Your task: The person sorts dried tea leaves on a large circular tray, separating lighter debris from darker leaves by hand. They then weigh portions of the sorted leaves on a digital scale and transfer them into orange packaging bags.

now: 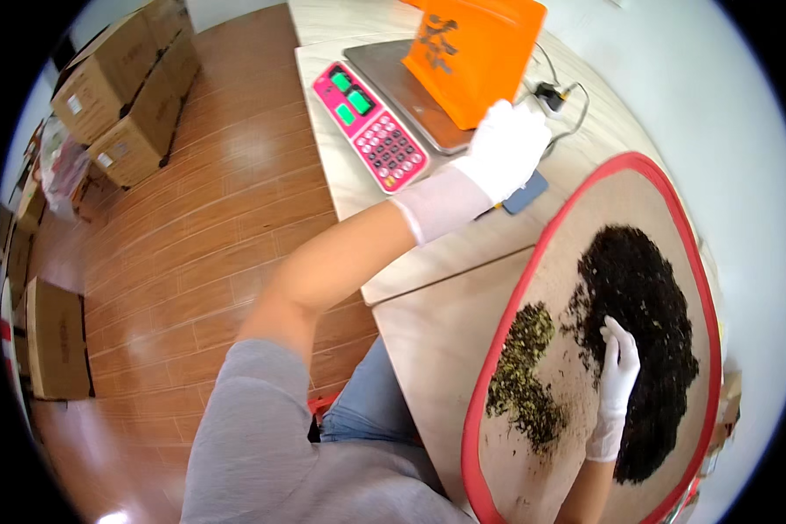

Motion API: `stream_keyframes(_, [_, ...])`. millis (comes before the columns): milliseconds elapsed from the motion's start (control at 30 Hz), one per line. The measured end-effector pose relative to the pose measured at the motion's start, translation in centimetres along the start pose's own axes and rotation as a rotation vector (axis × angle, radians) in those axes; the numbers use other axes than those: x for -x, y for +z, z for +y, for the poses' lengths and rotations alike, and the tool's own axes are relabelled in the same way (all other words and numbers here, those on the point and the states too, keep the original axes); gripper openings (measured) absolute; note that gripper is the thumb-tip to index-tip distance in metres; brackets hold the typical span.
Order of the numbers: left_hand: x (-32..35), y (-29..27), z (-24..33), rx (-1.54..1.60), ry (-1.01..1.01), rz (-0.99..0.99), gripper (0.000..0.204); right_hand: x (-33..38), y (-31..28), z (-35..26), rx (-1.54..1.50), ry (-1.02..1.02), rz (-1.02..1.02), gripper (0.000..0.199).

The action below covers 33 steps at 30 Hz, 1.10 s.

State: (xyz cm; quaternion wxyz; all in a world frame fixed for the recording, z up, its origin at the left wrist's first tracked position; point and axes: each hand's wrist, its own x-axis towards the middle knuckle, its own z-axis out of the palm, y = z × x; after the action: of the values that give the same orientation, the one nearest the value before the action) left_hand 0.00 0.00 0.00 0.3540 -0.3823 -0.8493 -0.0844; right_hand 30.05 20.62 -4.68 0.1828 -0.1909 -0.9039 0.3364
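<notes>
My left hand (511, 150), in a white glove, is at the lower right edge of an orange pouch (480, 57) with dark markings. Its fingers look closed on that edge, though the fingertips are hidden. The pouch leans on the metal plate of a pink digital scale (382, 140) with lit green displays. My right hand (620, 367), also gloved, is over the inner edge of a heap of dark dried leaves (651, 288), probably tea. Its fingers are curled together; what they pinch is too small to see. Beside it lies a smaller yellow-green heap of leaf bits (526, 371).
Both heaps rest on a wide cloth-like tray with a red rim (520, 293), on a pale table (419, 336). A dark blue flat object (526, 194) lies under my left wrist, near a black plug (550, 96) and cables. Cardboard boxes (118, 96) stand on the wooden floor.
</notes>
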Motion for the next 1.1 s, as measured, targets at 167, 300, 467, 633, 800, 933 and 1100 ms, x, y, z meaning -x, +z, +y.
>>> stream_keyframes(167, [0.0, -10.0, 3.0, 0.427, 0.621, 0.218, 0.010, -3.9, 9.4, 1.5, -0.167, -0.177, 0.425, 0.023])
stream_keyframes(300, [7.9, -10.4, 10.4, 1.076, 0.574, -0.336, 0.016, 0.0, -0.8, 2.0, 0.147, 0.015, 0.090, 0.022])
stream_keyframes(467, [6.3, -9.9, 10.4, 0.929, 0.584, -0.393, 0.023, -4.0, 1.2, 4.0, 0.404, -0.232, 0.118, 0.028])
stream_keyframes(633, [6.0, -10.9, 9.6, 0.969, 0.315, -0.429, 0.025, -6.1, 5.4, 6.2, 0.572, -0.446, 0.056, 0.035])
stream_keyframes(800, [6.0, -10.7, 10.2, 1.211, 0.127, -0.519, 0.028, -4.7, 4.4, 5.4, 0.593, -0.290, -0.104, 0.027])
stream_keyframes(933, [5.6, -10.6, 11.7, 1.366, 0.024, -0.491, 0.034, 0.6, 3.1, 6.3, 0.444, -0.268, -0.065, 0.018])
stream_keyframes(1100, [4.4, -11.2, 16.5, 1.824, -0.066, -0.473, 0.042, 7.6, -3.2, 4.9, -0.256, 0.282, -0.071, 0.017])
